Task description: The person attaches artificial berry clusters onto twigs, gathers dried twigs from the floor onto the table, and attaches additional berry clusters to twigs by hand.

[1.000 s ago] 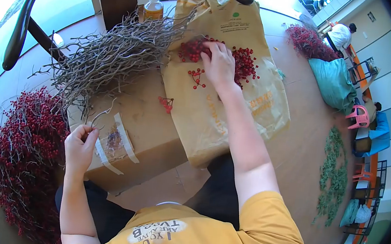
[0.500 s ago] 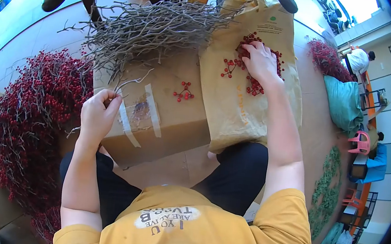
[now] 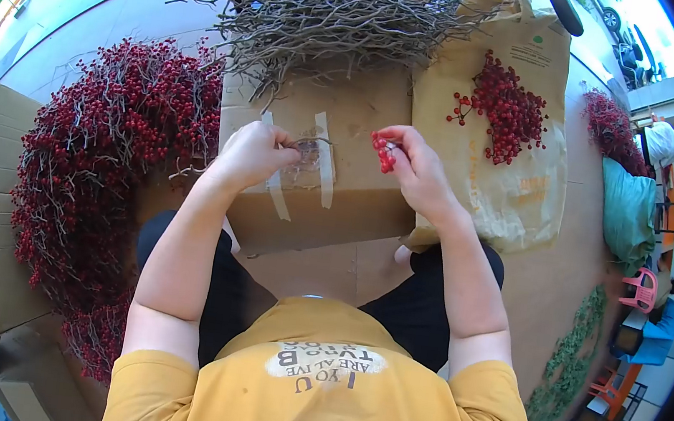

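Over a taped cardboard box (image 3: 326,95), my left hand (image 3: 255,154) pinches a thin bare twig (image 3: 319,140), its tip pointing right. My right hand (image 3: 423,179) holds a small sprig of red berries (image 3: 383,153) between thumb and fingers, a short way right of the twig and apart from it. To the right, a pile of red berry sprigs (image 3: 509,114) lies on a tan paper bag (image 3: 515,203). Grey bare branches (image 3: 351,23) are heaped across the far side of the box.
A large bundle of red-berried branches (image 3: 93,206) stands at my left beside an open carton (image 3: 4,212). Farther right are a green sack (image 3: 627,212), a pink stool (image 3: 641,290) and green leaves (image 3: 571,357) on the floor. Another person (image 3: 662,143) is at the upper right.
My right hand has left the berry pile and come left over the box, now with a sprig. The loose sprig on the box is no longer there. My left hand has turned the twig rightward.
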### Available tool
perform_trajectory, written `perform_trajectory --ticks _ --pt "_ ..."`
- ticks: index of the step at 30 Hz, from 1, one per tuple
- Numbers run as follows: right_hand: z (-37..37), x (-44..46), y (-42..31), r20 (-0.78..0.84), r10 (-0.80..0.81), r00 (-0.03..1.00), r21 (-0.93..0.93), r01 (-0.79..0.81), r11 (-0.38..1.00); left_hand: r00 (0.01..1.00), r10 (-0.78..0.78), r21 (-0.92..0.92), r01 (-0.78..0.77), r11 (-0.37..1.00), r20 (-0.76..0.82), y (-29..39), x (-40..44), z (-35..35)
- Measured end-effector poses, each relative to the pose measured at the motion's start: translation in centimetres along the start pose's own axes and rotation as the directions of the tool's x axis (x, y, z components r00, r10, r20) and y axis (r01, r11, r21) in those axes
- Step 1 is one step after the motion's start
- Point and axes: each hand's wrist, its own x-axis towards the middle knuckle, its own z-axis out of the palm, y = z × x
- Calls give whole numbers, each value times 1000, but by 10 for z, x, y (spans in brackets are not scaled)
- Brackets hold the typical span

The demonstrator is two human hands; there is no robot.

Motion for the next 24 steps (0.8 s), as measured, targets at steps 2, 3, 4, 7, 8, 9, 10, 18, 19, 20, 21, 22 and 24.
perform_trajectory --ticks 2,3,4,7,8,9,10,18,19,20,21,22,24 --pt "6 -17 12 -37 96 995 261 -83 962 1000 25 72 -26 997 8 5 4 6" --pt "8 -21 16 -45 148 988 387 -119 914 999 38 107 -39 994 12 8 6 10" --pt "11 -21 17 -47 222 974 450 -178 875 999 36 163 -39 986 18 11 9 12" --pt "25 -19 18 -16 396 918 597 -309 741 999 31 321 -33 946 10 14 13 22" --pt "24 -15 20 2 409 912 615 -324 719 999 42 364 -30 931 -24 13 15 26" --pt "23 -11 23 20 421 907 631 -338 698 997 55 405 -26 914 -60 14 17 30" --pt "21 -10 27 32 424 905 633 -347 692 991 82 446 -25 895 -110 15 17 32" --pt "21 -22 27 -28 515 857 655 -373 657 965 138 525 -2 851 -221 25 -1 38" --pt "22 -23 29 -14 517 856 660 -381 648 959 159 546 -6 838 -234 24 -2 40" --pt "23 -24 32 1 519 855 665 -388 638 952 180 566 -9 824 -247 22 -3 43" --pt "24 -26 34 16 522 853 669 -397 629 945 201 586 -12 811 -259 21 -3 46" --pt "25 -26 34 36 523 852 674 -407 617 938 216 585 -16 811 -273 20 -2 49" --pt "25 -27 32 74 523 849 681 -426 596 920 246 580 -25 814 -304 18 0 56"
